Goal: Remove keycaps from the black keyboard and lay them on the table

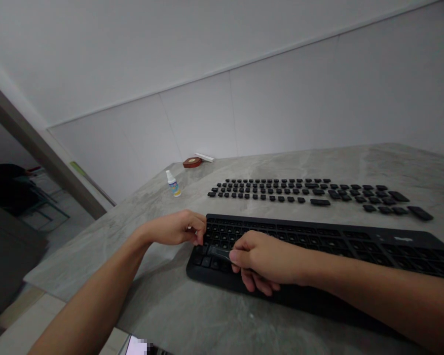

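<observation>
A black keyboard (222,279) lies on the grey marbled table, with most of its key sockets bare and some keycaps in place at its lower left corner. My right hand (257,259) grips a slim, flat, greyish tool (218,253), whose far end rests over the keys at the left side. I cannot make out the tool's exact kind. At the keyboard's left edge, my left hand (181,227) is closed with its fingers bent down, the tips at the keys beside the tool. Whatever those fingertips hold, if anything, is hidden.
Loose black keycaps (320,202) lie in rows behind the keyboard. A white spray bottle (173,185) stands at the back left, near a reddish-brown box (192,162) and a white strip (204,158). A lit screen (135,346) shows at the bottom edge. A wall borders the table's back.
</observation>
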### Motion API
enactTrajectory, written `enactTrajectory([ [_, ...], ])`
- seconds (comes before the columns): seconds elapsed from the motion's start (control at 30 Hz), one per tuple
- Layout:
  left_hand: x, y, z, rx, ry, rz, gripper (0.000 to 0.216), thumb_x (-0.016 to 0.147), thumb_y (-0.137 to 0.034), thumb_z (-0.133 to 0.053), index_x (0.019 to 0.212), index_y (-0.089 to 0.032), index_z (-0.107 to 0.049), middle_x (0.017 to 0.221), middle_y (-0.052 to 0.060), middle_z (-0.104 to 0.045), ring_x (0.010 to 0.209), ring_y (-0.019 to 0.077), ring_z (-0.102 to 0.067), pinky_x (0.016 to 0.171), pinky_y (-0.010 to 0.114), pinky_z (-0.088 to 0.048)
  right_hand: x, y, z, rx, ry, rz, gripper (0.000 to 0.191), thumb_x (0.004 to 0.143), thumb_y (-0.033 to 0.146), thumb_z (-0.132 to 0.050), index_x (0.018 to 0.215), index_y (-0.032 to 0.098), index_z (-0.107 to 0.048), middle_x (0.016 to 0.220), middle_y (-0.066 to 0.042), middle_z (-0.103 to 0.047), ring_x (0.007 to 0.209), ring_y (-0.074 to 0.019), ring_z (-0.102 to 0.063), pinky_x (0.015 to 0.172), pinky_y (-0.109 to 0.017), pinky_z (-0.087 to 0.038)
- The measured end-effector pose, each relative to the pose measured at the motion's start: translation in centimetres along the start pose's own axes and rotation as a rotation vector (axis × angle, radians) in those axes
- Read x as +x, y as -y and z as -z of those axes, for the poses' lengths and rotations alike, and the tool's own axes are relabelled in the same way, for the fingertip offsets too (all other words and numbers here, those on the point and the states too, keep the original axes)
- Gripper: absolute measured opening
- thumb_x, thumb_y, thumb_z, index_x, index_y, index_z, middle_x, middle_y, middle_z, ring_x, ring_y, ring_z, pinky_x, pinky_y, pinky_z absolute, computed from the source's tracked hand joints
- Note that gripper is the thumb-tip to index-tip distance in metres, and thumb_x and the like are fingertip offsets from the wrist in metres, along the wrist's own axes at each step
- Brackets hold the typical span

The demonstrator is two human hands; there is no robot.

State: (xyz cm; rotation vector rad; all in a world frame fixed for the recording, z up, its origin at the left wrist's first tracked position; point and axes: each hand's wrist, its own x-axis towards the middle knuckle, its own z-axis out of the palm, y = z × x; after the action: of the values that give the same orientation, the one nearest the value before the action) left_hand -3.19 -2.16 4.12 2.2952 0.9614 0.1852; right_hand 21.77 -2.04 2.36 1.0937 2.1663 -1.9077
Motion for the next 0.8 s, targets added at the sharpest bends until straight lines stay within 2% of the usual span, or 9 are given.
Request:
enactTrajectory([
  [0.07, 0.0, 0.0, 0.0, 0.014, 0.009, 0.002, 0.017, 0.088, -0.007, -0.059, 0.075, -0.014, -0.067, 0.077, 0.001, -0.060, 0.073, 0.0112, -0.057, 0.068, 0.020, -0.045, -0.1, 0.2, 0.2, -0.033, -0.065, -0.008, 0.026, 0.095, 0.019, -0.042, 0.073, 0.015, -0.056, 0.048, 0.007, -0.044, 0.033, -0.0051, -0.034, 0.035, -0.017, -0.026],
  [0.13, 0.0, 0.0, 0.0, 0.024, 0.009, -0.001, 0.017, 0.088, -0.008, -0.060, 0.075, -0.014, -0.067, 0.077, 0.002, -0.061, 0.073, 0.0116, -0.057, 0.067, 0.020, -0.045, -0.1, 0.2, 0.2, -0.085, -0.132, 0.013, 0.024, 0.093, 0.023, -0.047, 0.075, 0.015, -0.061, 0.048, 0.006, -0.042, 0.036, -0.0059, -0.033, 0.036, -0.018, -0.025],
  [0.3, -0.1, -0.1, 0.0, 0.023, 0.002, 0.008, 0.015, 0.088, -0.009, -0.059, 0.076, -0.014, -0.066, 0.078, 0.003, -0.062, 0.072, 0.0123, -0.057, 0.065, 0.021, -0.045, -0.2, -0.3, -0.1, -0.265, -0.295, 0.157, 0.026, 0.086, 0.032, -0.056, 0.071, 0.015, -0.069, 0.056, 0.001, -0.054, 0.049, -0.0094, -0.046, 0.044, -0.022, -0.029],
  [0.47, -0.3, 0.0, 0.0, 0.023, 0.016, 0.030, 0.012, 0.087, -0.010, -0.060, 0.078, -0.014, -0.066, 0.080, 0.003, -0.063, 0.074, 0.0128, -0.058, 0.067, 0.022, -0.046, -0.4, -0.7, -0.4, -0.299, -0.365, 0.249, 0.026, 0.084, 0.030, -0.058, 0.064, 0.014, -0.066, 0.056, 0.000, -0.055, 0.055, -0.0111, -0.050, 0.049, -0.023, -0.032],
  [0.53, -0.4, 0.0, 0.1, 0.023, 0.021, 0.038, 0.010, 0.087, -0.010, -0.060, 0.079, -0.014, -0.066, 0.080, 0.003, -0.063, 0.073, 0.0125, -0.057, 0.067, 0.022, -0.045, -0.4, -0.8, -0.5, -0.287, -0.354, 0.241, 0.025, 0.084, 0.030, -0.057, 0.066, 0.015, -0.066, 0.051, 0.001, -0.053, 0.050, -0.0109, -0.050, 0.047, -0.022, -0.031],
  [0.67, -0.5, -0.2, 0.2, 0.031, 0.031, 0.069, 0.006, 0.085, -0.012, -0.061, 0.083, -0.014, -0.066, 0.081, 0.002, -0.063, 0.070, 0.0117, -0.054, 0.064, 0.021, -0.042, -0.5, -1.1, -0.3, -0.209, -0.244, 0.149, 0.027, 0.088, 0.034, -0.052, 0.071, 0.016, -0.063, 0.039, 0.004, -0.046, 0.035, -0.0109, -0.050, 0.039, -0.020, -0.031],
  [0.8, -0.7, -0.1, 0.2, 0.012, 0.057, 0.123, 0.006, 0.082, -0.018, -0.067, 0.086, -0.013, -0.066, 0.081, 0.001, -0.061, 0.068, 0.0114, -0.050, 0.062, 0.021, -0.040, -0.3, -1.2, -0.2, -0.153, -0.243, 0.153, 0.026, 0.087, 0.034, -0.056, 0.068, 0.016, -0.060, 0.040, 0.005, -0.045, 0.031, -0.0089, -0.046, 0.034, -0.019, -0.029],
])
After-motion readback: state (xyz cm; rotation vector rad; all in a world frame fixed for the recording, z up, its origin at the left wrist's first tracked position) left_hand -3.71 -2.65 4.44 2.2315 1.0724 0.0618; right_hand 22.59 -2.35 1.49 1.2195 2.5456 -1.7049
